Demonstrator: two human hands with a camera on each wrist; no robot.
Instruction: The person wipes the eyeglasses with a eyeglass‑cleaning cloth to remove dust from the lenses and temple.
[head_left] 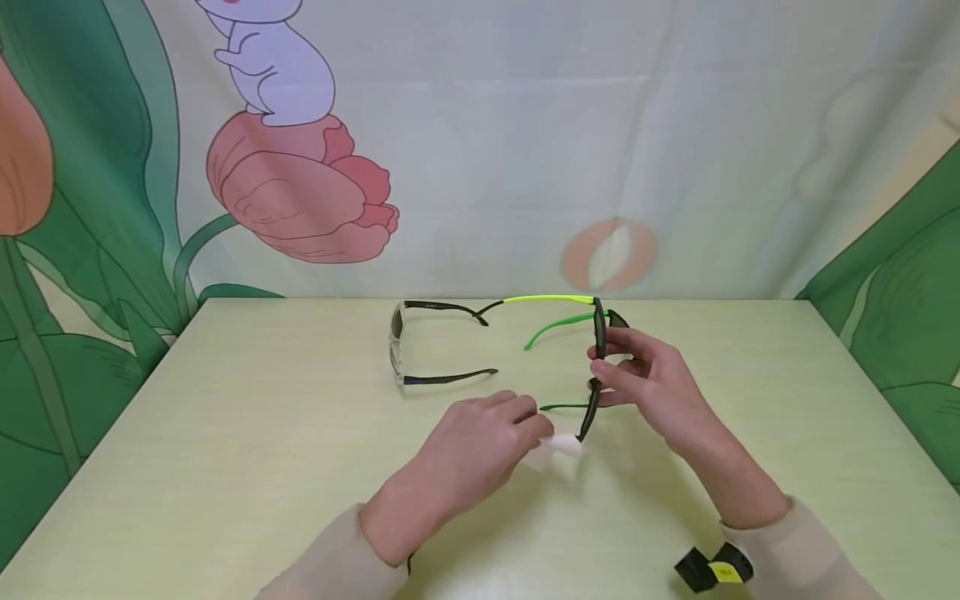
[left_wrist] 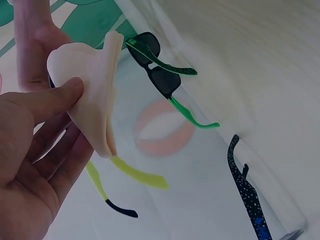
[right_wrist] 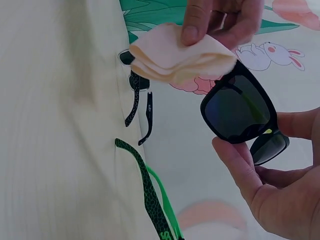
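My left hand (head_left: 480, 446) pinches a folded pale pink cloth (right_wrist: 180, 60) between thumb and fingers. The cloth lies at the near end of a pair of black-framed sunglasses (right_wrist: 240, 107) with yellow temples; whether it touches them I cannot tell. My right hand (head_left: 663, 392) holds these sunglasses by the middle of the frame, lenses upright, above the table. In the left wrist view the cloth hides most of their frame, and a yellow temple (left_wrist: 140, 172) shows below it. Behind them, black sunglasses with green temples (left_wrist: 165, 77) rest on the table.
Sunglasses with a clear frame (head_left: 396, 337) and dark speckled temples stand on the table to the left. By the right sleeve is a small black object with a yellow label (head_left: 726, 572). A printed curtain (head_left: 480, 167) hangs behind the table's (head_left: 262, 417) far edge.
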